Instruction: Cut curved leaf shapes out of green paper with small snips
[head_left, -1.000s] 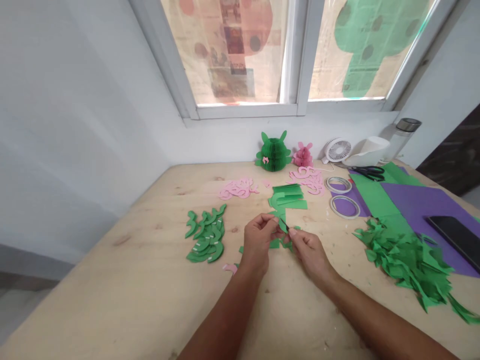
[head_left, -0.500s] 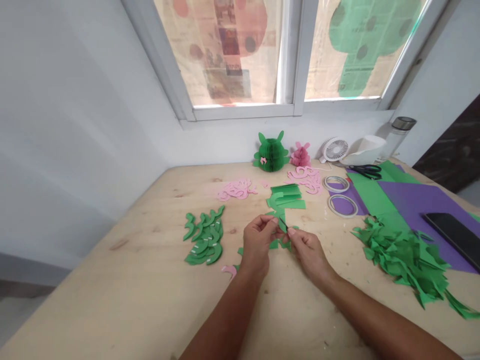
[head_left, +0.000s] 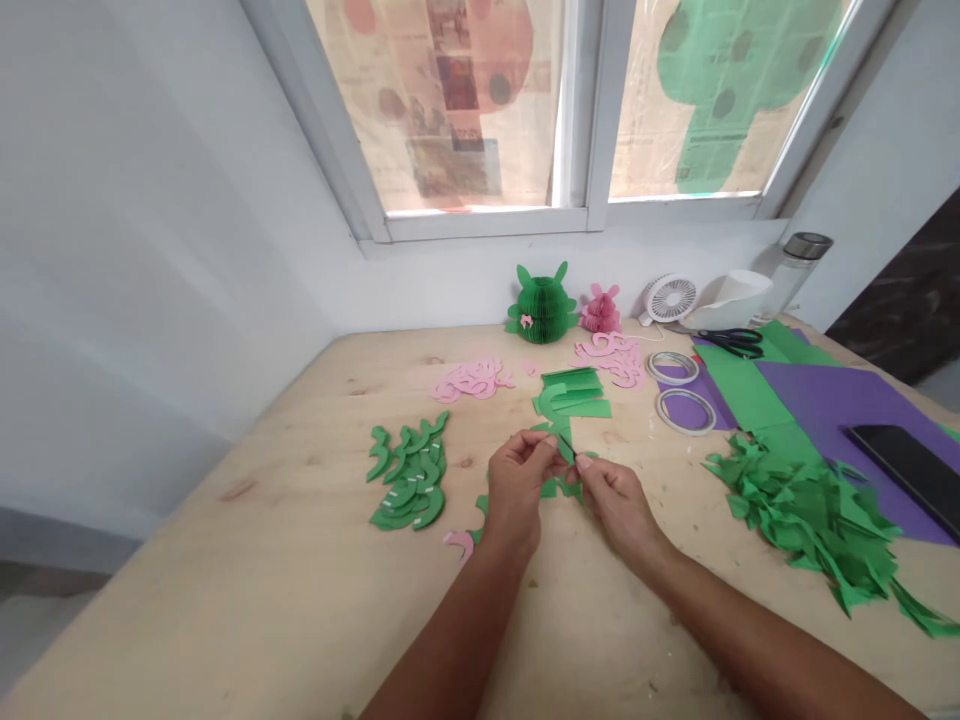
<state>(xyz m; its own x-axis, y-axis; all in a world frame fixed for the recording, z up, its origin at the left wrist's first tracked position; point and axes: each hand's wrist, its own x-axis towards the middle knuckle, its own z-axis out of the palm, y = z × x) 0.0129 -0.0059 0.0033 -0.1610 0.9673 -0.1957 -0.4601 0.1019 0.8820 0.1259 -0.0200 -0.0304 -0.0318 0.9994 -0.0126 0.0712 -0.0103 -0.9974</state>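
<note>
My left hand [head_left: 520, 480] is closed in a pinch on a small piece of green paper [head_left: 564, 436] over the middle of the table. Close beside it, my right hand [head_left: 616, 500] pinches the lower end of a thin dark piece [head_left: 568, 448], which lies against the green paper; its kind is too small to make out. The fingertips nearly meet and hide part of both. Just beyond the hands is a stack of folded green paper strips [head_left: 574, 385]. A pink curved paper cutout [head_left: 460, 542] rests left of my left wrist.
Green curved cutouts [head_left: 411, 480] are piled at left, pink ones [head_left: 472, 380] behind. Green scraps [head_left: 817, 515], purple paper [head_left: 847, 400], a phone [head_left: 911, 470], scissors [head_left: 731, 342] and tape rolls [head_left: 685, 411] occupy the right. A green honeycomb paper figure [head_left: 543, 308] stands by the wall.
Hardly anything differs. My left hand has shifted very slightly to the right; both hands keep the same pinch.
</note>
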